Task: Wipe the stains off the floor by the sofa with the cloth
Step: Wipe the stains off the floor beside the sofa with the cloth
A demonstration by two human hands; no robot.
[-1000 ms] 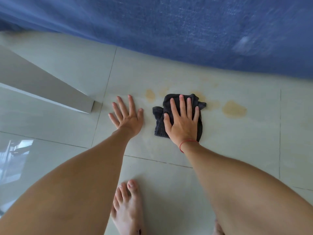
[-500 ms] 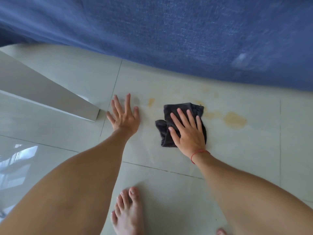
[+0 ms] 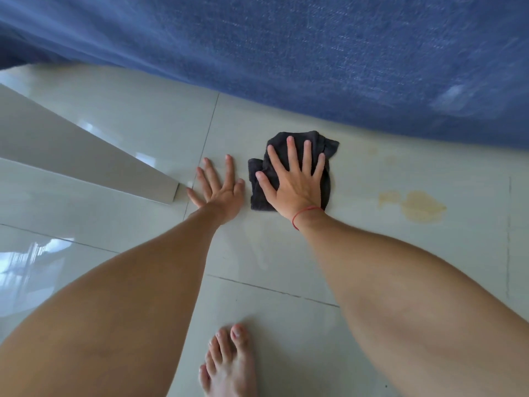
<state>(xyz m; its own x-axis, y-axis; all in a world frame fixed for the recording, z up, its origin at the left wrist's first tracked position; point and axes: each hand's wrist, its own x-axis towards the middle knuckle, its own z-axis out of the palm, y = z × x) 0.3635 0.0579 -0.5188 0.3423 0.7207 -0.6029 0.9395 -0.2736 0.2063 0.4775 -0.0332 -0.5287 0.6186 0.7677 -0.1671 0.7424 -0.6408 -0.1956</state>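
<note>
Right hand [image 3: 294, 184] flat on cloth [image 3: 329, 147], left hand [image 3: 221, 193] splayed

A glossy pale grey-green tiled floor [image 3: 120, 116] fills most of the view, its thin dark grout lines crossing at angles. Along the far edge of that floor runs a blue woven-fabric sofa front [image 3: 315, 58]. To the left on the floor stands a white slanted panel of furniture [image 3: 71, 156]. Bright window light reflects on the floor's lower left.
</note>
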